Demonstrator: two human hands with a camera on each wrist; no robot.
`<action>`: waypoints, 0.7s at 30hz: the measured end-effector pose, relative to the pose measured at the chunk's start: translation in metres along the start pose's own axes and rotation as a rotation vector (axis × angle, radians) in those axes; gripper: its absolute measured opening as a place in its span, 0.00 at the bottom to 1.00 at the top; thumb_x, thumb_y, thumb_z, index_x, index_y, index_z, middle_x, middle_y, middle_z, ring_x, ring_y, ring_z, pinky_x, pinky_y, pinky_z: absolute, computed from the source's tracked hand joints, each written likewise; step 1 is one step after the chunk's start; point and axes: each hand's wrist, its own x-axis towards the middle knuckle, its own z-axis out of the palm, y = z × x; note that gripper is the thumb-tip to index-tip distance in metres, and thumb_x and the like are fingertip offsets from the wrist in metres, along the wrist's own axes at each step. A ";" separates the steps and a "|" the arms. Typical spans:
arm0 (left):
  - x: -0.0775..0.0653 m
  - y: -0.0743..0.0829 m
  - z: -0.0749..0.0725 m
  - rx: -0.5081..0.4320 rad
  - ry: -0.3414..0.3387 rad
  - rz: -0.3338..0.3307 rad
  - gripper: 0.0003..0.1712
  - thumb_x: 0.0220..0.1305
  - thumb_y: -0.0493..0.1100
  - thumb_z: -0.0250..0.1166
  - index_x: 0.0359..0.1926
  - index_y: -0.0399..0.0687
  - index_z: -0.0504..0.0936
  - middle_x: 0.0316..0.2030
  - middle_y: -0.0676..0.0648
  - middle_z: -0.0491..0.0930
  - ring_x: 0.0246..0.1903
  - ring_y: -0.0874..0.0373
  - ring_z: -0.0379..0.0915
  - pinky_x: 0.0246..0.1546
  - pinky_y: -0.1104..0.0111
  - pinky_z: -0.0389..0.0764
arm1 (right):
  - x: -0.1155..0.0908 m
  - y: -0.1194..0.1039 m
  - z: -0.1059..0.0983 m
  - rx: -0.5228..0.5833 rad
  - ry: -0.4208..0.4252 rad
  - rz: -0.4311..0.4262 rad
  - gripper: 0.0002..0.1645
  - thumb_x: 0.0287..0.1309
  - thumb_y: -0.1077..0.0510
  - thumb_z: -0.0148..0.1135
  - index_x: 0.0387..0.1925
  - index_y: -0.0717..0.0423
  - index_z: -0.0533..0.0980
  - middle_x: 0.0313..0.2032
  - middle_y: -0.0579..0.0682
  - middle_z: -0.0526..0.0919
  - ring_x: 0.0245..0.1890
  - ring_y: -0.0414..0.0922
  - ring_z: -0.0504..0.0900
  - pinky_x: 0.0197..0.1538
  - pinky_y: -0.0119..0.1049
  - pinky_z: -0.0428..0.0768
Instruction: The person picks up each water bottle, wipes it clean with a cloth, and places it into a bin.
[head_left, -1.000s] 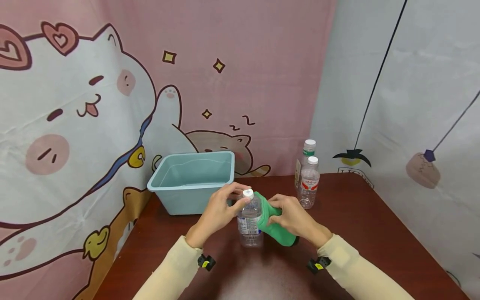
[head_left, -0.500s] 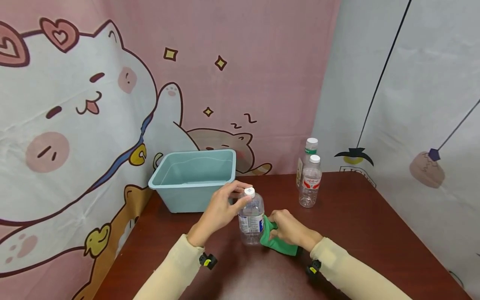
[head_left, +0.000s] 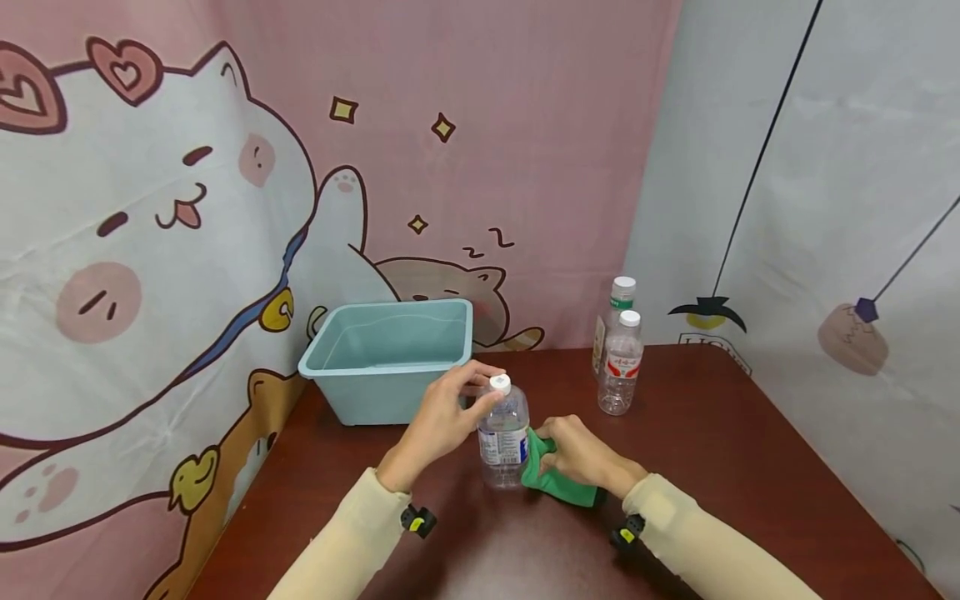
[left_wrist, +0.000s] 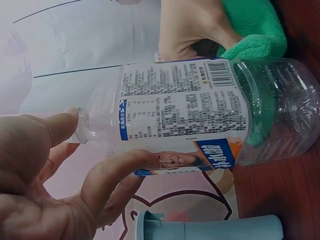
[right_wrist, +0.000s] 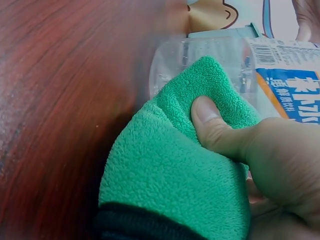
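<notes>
Wiping the bottle: that, I judge, is the step in hand; the green cloth [head_left: 562,490] lies against the lower right side of the clear bottle [head_left: 503,448], below its label.
Bottle's place: upright on the brown table [head_left: 735,467], straight ahead of me, nearer than the pale blue tub [head_left: 375,398] and to its right.
Next move: probably calls for steadying the white cap [head_left: 500,383] while the cloth works round the base; a hard push could tip or dent so light a bottle.
Left hand: my left hand [head_left: 442,414] reaches in from the left and pinches the cap between thumb and fingers, with other fingers bent beside the label.
Right hand: my right hand [head_left: 579,452], apart from the left, grips the bunched cloth, thumb pressed on top; how every finger sits behind it I cannot tell.
Far right: a red-labelled bottle [head_left: 620,367] stands in front of a green-banded bottle [head_left: 622,293], both capped, well apart from my hands.
</notes>
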 end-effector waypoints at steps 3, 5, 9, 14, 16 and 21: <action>0.000 -0.001 0.000 -0.007 -0.007 -0.004 0.19 0.83 0.46 0.76 0.69 0.58 0.88 0.59 0.44 0.89 0.60 0.45 0.92 0.67 0.48 0.93 | -0.001 -0.004 -0.004 0.012 0.012 0.016 0.15 0.58 0.64 0.90 0.46 0.50 0.96 0.43 0.42 0.96 0.45 0.34 0.89 0.47 0.34 0.91; 0.000 -0.001 0.000 -0.012 -0.008 -0.004 0.19 0.83 0.46 0.76 0.69 0.58 0.88 0.59 0.44 0.89 0.61 0.44 0.91 0.67 0.48 0.93 | -0.001 -0.007 -0.009 0.022 0.028 0.027 0.17 0.58 0.63 0.91 0.48 0.51 0.95 0.43 0.43 0.96 0.44 0.35 0.89 0.46 0.33 0.90; 0.000 0.000 -0.001 -0.018 -0.005 -0.003 0.19 0.83 0.45 0.76 0.69 0.58 0.88 0.58 0.43 0.89 0.61 0.43 0.91 0.67 0.45 0.92 | 0.001 -0.013 -0.020 0.042 0.065 0.038 0.19 0.60 0.63 0.90 0.52 0.54 0.95 0.43 0.43 0.95 0.42 0.34 0.88 0.45 0.32 0.89; 0.000 0.001 -0.002 -0.033 -0.002 -0.011 0.18 0.83 0.45 0.76 0.68 0.59 0.88 0.57 0.43 0.88 0.60 0.41 0.92 0.67 0.40 0.91 | 0.004 -0.021 -0.034 0.051 0.113 0.039 0.21 0.61 0.62 0.90 0.55 0.55 0.95 0.44 0.44 0.95 0.41 0.34 0.86 0.45 0.31 0.88; 0.000 0.001 -0.002 -0.038 -0.006 -0.016 0.18 0.83 0.45 0.76 0.68 0.59 0.88 0.57 0.42 0.88 0.60 0.40 0.92 0.67 0.40 0.91 | 0.005 -0.025 -0.039 0.053 0.134 0.040 0.21 0.61 0.61 0.90 0.55 0.55 0.94 0.44 0.44 0.95 0.40 0.35 0.86 0.45 0.31 0.88; -0.001 0.001 -0.001 -0.029 -0.007 -0.028 0.19 0.82 0.46 0.76 0.68 0.60 0.88 0.58 0.42 0.88 0.60 0.40 0.93 0.64 0.42 0.94 | 0.007 -0.036 -0.051 0.058 0.180 0.033 0.21 0.60 0.62 0.90 0.55 0.54 0.95 0.44 0.43 0.94 0.42 0.36 0.87 0.48 0.33 0.89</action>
